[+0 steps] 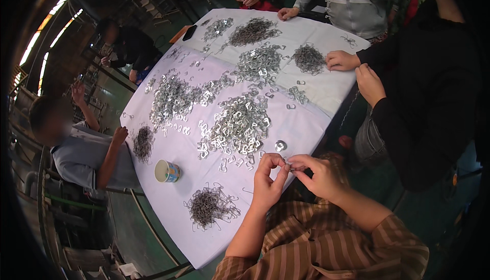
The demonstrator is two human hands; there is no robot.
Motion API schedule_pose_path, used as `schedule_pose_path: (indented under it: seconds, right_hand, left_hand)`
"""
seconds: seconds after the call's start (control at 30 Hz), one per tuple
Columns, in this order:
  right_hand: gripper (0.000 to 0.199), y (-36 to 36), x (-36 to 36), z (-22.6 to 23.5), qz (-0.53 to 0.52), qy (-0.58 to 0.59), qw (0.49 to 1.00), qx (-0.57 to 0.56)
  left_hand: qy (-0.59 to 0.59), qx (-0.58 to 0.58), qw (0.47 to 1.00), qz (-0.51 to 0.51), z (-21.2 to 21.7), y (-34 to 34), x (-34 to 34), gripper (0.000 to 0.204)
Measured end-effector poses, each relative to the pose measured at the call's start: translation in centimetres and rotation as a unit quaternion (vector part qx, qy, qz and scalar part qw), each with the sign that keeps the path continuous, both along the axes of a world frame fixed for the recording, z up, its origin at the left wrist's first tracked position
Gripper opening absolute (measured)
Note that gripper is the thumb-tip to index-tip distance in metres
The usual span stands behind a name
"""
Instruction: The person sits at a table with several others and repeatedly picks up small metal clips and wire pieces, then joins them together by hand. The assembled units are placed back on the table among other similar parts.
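My left hand (267,184) and my right hand (322,179) meet at the table's near right edge. Fingertips of both are pinched together on a small metal piece (289,166), mostly hidden, so its exact shape is unclear. Just beyond them lies a shiny round metal piece (280,145). A large heap of shiny bent metal clips (237,124) spreads farther forward, with a few loose ones close to my left fingers. Left of my left forearm is a tangled pile of dark thin wire hooks (206,207); a single wire lies between that pile and my wrist.
A pale cup (167,171) stands on the white-covered table (173,219). More clip heaps (173,101) and dark wire piles (309,58) lie farther off. Co-workers surround the table; one in black sleeves (388,55) is close on my right, another in grey-blue (87,152) at left.
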State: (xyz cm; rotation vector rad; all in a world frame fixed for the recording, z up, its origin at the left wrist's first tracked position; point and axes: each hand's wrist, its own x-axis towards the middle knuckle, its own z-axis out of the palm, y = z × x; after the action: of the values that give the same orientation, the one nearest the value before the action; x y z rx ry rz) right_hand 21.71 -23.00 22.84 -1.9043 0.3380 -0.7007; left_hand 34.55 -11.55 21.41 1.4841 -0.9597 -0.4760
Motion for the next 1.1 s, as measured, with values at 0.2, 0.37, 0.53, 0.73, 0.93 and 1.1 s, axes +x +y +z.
schedule_pose_path:
  seconds: [0.2,0.37,0.53,0.73,0.93,1.1]
  right_hand:
    - [0.035,-0.3,1.0,-0.8,0.029,-0.053,0.998,0.036]
    - [0.03,-6.3,5.2,-7.1,-0.092,-0.056,0.994,-0.011]
    - [0.027,-12.0,12.0,-11.5,-0.194,0.042,0.951,-0.235]
    - [0.017,-14.7,15.0,-11.7,-0.119,0.212,0.952,-0.184]
    - [0.013,-14.1,13.1,-9.5,-0.054,0.233,0.97,-0.043]
    - [0.019,-10.1,9.9,-5.8,0.002,0.118,0.959,0.258]
  left_hand:
    - [0.069,-0.036,0.997,0.029,0.1,0.5,-0.7,0.005]
    - [0.034,-0.031,0.997,0.058,0.8,1.2,-0.2,0.004]
    - [-0.005,-0.017,0.996,0.086,1.1,1.9,0.0,0.005]
    - [-0.026,-0.01,0.994,0.104,0.6,2.7,0.8,0.006]
    - [-0.019,0.004,0.995,0.1,-0.1,2.1,0.7,0.005]
    - [-0.027,0.01,0.996,0.089,-1.3,0.7,0.9,0.005]
